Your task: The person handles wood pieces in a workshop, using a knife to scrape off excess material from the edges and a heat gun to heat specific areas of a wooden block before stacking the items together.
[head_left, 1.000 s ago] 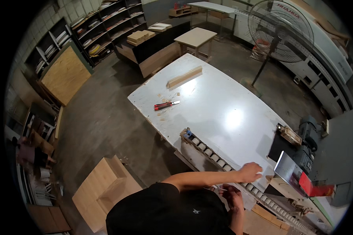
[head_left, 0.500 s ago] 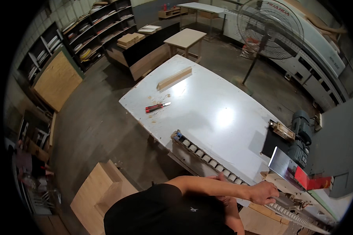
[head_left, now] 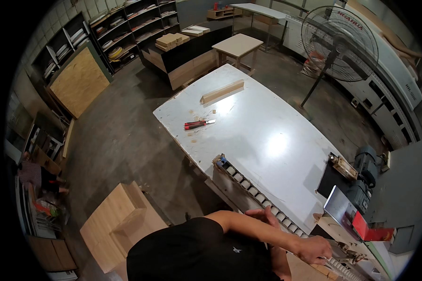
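My left arm reaches across to the right. My left hand (head_left: 313, 249) is bent downward with curled fingers beside the machine's feed track, over a light wooden piece (head_left: 324, 270); what its fingertips hold, if anything, is hidden. Behind that forearm, my right hand (head_left: 266, 216) has its thumb and fingers apart, close to the row of white rollers (head_left: 253, 191). The forearm partly covers it. A pale wooden panel (head_left: 299, 269) lies below my hands, mostly cut off by the lower edge and my arms.
A white worktable (head_left: 248, 122) carries red-handled tools (head_left: 199, 124), wood chips and a wooden strip (head_left: 222, 92). Motors (head_left: 365, 164) and a red bracket (head_left: 370, 230) stand right. Wooden panels (head_left: 110, 225) lie at lower left. A standing fan (head_left: 337, 47) is behind; another person (head_left: 37, 175) is far left.
The view has shifted, moving the table slightly right in the picture. My left hand has come lower, toward the feed track. More of my right hand shows, its fingers spread.
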### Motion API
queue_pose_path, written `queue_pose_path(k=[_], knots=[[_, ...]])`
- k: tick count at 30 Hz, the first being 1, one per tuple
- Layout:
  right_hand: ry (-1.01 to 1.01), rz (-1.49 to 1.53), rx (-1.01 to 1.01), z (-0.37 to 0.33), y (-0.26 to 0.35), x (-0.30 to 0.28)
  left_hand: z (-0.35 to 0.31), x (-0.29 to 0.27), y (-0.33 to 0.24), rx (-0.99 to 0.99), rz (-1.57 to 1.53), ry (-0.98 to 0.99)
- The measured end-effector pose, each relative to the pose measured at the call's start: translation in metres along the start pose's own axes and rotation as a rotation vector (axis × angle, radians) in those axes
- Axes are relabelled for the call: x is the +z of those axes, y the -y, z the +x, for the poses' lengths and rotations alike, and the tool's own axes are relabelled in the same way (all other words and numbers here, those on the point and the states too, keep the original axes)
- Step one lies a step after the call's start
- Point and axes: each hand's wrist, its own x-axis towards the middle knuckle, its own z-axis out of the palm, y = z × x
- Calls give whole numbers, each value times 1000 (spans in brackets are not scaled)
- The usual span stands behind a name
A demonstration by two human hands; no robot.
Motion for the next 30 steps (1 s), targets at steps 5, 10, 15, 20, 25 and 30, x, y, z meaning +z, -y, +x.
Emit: queue_pose_path(k=[5,10,15,20,25,30], knots=[[228,153,-53,4,-10,-48,0,-8,-3,-12,-14,64],[87,81,-4,12,-3,8,-8,-3,-10,-84,-24,71],[104,60,13,10,-5,-19,-12,-2,-13,-32,-64,97],[-53,-28,6,-10,18,23,-16,-2,-12,-84,-113,84],[143,-135,-2,9,11,1,-8,-22,-26,-114,-65,151],[107,-84,-65,6,2,-12,-4,-24,-33,-127,-12,244]])
